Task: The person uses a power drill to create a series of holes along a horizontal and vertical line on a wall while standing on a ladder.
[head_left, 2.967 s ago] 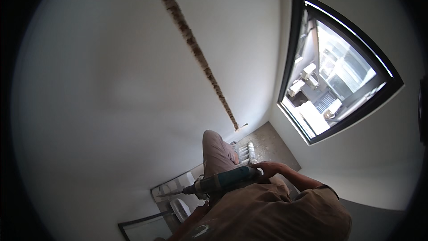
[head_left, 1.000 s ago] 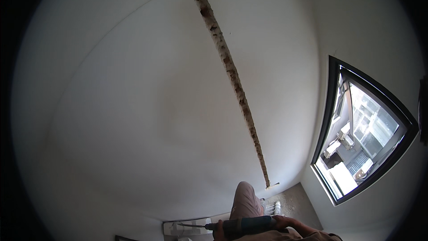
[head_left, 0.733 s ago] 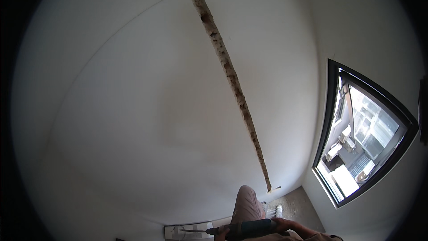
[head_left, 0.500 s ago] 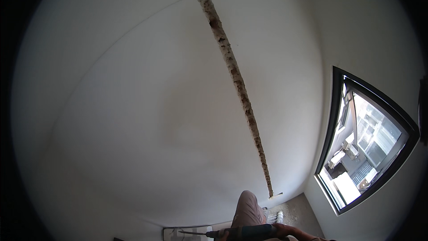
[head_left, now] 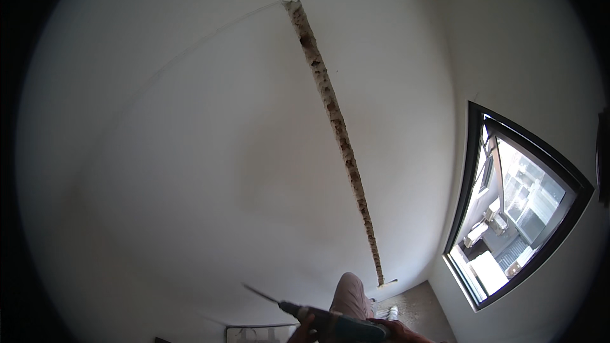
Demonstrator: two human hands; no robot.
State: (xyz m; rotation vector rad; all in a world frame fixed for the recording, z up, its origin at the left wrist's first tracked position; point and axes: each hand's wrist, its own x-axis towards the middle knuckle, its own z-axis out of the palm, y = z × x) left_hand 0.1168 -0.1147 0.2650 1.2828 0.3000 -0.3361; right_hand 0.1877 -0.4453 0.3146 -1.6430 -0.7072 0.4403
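At the bottom of the view I hold a dark, greenish hammer drill (head_left: 348, 327) with a long, thin bit (head_left: 259, 292). The bit points up and to the left, with the white wall (head_left: 210, 216) behind it; whether its tip touches the wall I cannot tell. My left hand (head_left: 304, 330) is closed around the front part of the drill, partly cut off by the lower edge. At the back end, my right hand (head_left: 397, 331) grips the handle. A rough, broken-out groove (head_left: 340, 133) runs down the wall from near the ceiling line, exposing brown masonry.
My bent leg (head_left: 348, 293) is raised just behind the drill. On the right is a dark-framed window (head_left: 473, 216), its pane tilted. Below lies a dusty grey floor (head_left: 426, 308) by a white shoe (head_left: 393, 313). A pale, dark-edged panel (head_left: 254, 333) sits at lower left.
The drill has come up and its front has swung upward, so the bit now slants up-left instead of lying nearly level. My left hand shows more clearly. The view has shifted slightly.
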